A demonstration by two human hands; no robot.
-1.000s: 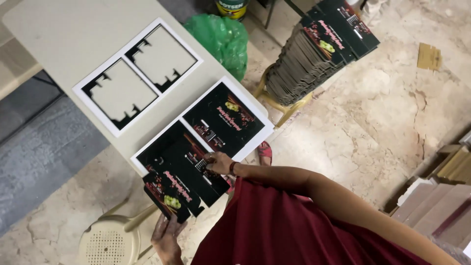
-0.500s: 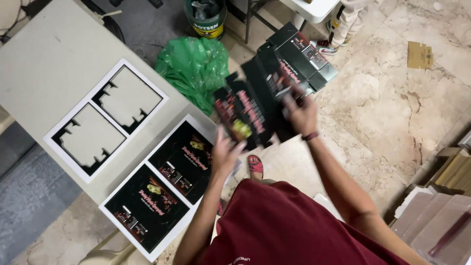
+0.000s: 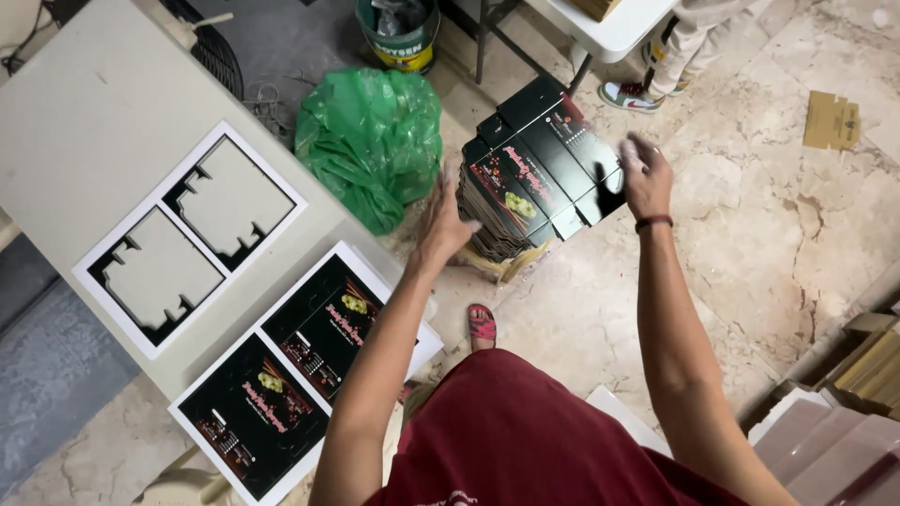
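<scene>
A stack of flat black printed carton blanks (image 3: 539,178) stands on the floor in front of me. My left hand (image 3: 443,217) hovers with fingers apart at the stack's left edge. At the right edge of the top blank is my right hand (image 3: 645,176), also with fingers apart and with a band on its wrist. Neither hand grips anything. On the grey table (image 3: 84,122) to my left lies a white sheet with two black printed blanks (image 3: 300,375) still in it. Beside that sheet is a white leftover frame (image 3: 187,239) with two cut-out holes.
A green plastic bag (image 3: 370,141) sits between the table and the stack, with a bucket (image 3: 398,33) behind it. Another person's shoe (image 3: 626,94) shows under a white table (image 3: 609,33). Cardboard piles (image 3: 844,422) lie at right. My foot wears a red sandal (image 3: 482,323).
I turned from the table sheet to the floor stack, carried a black blank over with both hands and laid it on top. Both hands have since let go.
</scene>
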